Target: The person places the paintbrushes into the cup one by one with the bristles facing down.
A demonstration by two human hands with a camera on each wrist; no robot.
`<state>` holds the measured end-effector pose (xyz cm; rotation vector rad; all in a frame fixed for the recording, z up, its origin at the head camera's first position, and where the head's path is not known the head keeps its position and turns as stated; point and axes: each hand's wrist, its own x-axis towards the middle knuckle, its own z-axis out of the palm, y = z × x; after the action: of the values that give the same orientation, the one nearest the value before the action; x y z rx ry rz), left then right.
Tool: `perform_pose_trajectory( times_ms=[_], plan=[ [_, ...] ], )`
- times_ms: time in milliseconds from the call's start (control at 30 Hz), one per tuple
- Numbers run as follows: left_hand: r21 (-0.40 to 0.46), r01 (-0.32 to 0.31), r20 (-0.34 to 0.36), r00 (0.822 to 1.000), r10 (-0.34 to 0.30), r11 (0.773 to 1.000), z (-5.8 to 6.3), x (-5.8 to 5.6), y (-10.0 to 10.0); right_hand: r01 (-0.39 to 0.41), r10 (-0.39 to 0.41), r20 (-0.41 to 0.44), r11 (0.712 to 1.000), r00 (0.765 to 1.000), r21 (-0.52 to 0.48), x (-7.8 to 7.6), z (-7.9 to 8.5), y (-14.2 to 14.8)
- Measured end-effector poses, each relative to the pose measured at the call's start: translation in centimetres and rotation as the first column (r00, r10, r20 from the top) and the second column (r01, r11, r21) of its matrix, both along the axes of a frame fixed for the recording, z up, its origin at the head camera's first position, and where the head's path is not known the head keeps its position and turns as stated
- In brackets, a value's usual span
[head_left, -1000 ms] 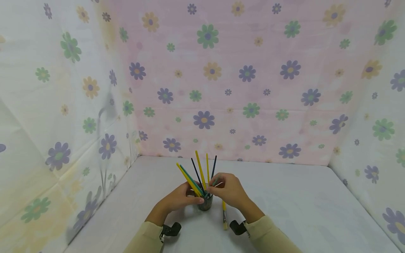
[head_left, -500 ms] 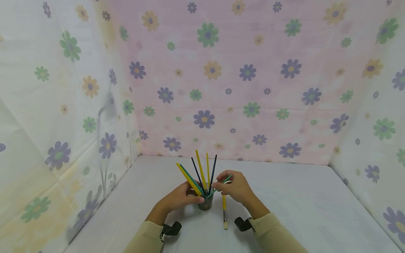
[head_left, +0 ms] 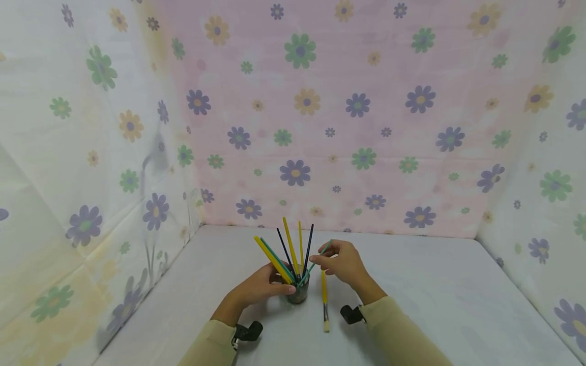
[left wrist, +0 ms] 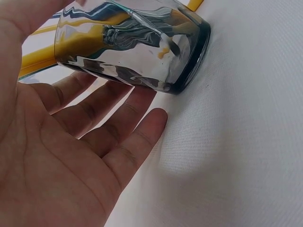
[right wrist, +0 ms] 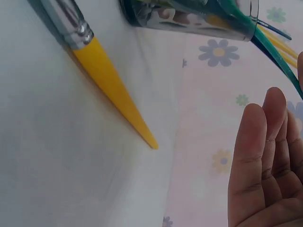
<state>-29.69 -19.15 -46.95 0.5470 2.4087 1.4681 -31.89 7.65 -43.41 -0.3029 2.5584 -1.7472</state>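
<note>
A small clear glass (head_left: pixel 298 296) stands on the white cloth with several paintbrushes in it. My left hand (head_left: pixel 256 288) holds its left side, thumb in front and fingers behind; in the left wrist view the fingers (left wrist: pixel 111 116) curve along the glass wall. My right hand (head_left: pixel 344 263), to the right of the glass, pinches a thin green paintbrush (head_left: pixel 316 264) by its handle. That brush slants down to the left, its lower end inside the glass. Yellow, dark blue and green handles lean out of the rim, among them a tall yellow paintbrush (head_left: pixel 289 241).
A flat yellow-handled paintbrush (head_left: pixel 324 295) lies on the cloth right of the glass, bristles toward me. The white tabletop (head_left: pixel 435 295) meets a flowered pink backdrop (head_left: pixel 339 168) behind and flowered side panels left and right.
My right hand has moved right and slightly up, swinging the green paintbrush's handle away from the others. More of the yellow brush on the cloth now shows. My left hand has stayed on the glass.
</note>
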Motion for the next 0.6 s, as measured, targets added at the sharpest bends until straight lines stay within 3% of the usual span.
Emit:
perform_pose_trajectory(
  times_ms=[333,600],
  plan=[
    [-0.012,-0.025,-0.005,1.000,0.025,1.000,0.0,-0.1,0.2,0.063,-0.063,0.036,0.998,0.997,-0.004,-0.9,-0.2,0.4],
    [-0.033,-0.088,-0.024,0.996,0.087,0.996,0.2,0.3,0.3,0.073,-0.075,0.079,0.997,0.994,0.031,-1.6,-0.9,0.7]
  ],
)
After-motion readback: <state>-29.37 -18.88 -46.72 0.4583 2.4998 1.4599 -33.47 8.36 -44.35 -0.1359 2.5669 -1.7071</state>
